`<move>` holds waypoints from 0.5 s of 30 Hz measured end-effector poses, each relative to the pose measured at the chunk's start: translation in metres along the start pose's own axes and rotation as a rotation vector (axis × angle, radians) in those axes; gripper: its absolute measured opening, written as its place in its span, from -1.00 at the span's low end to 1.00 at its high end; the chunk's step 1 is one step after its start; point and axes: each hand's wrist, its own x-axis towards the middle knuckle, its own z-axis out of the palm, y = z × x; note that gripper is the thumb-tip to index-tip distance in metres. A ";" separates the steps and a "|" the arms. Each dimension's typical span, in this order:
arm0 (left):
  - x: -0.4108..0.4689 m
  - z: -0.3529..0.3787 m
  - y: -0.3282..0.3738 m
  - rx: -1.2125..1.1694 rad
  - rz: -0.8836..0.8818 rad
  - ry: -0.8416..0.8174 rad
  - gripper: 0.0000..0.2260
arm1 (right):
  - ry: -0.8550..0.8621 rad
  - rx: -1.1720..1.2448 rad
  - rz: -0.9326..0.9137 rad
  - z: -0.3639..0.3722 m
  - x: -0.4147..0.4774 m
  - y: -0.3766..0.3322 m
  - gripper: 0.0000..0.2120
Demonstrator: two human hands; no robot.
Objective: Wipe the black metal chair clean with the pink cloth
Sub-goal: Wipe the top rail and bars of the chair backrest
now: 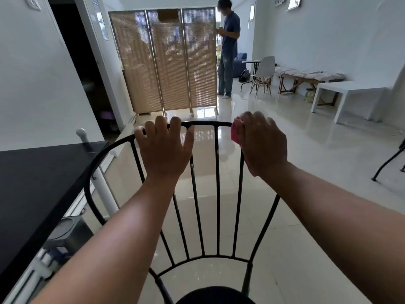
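left hand (163,148) clamped on black metal chair (217,194) top rail, bracing. right hand (262,143) fisted round pink cloth (235,133) at rail's right bend. we should keep cloth wrapped round rail, slide firmly.

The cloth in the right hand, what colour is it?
Pink, seen in the head view: the cloth is bunched in the right hand.

Bright daylight enters from behind the tan slatted folding screen (163,60) and glares off the glossy pale tiled floor (306,154). Forearms look evenly lit with soft shadows. Wide-angle bending curves the walls at the edges; the far background is slightly soft.
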 end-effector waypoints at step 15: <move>0.006 -0.007 0.045 -0.150 0.215 -0.121 -0.49 | 0.045 0.025 -0.077 0.008 -0.003 0.012 -0.63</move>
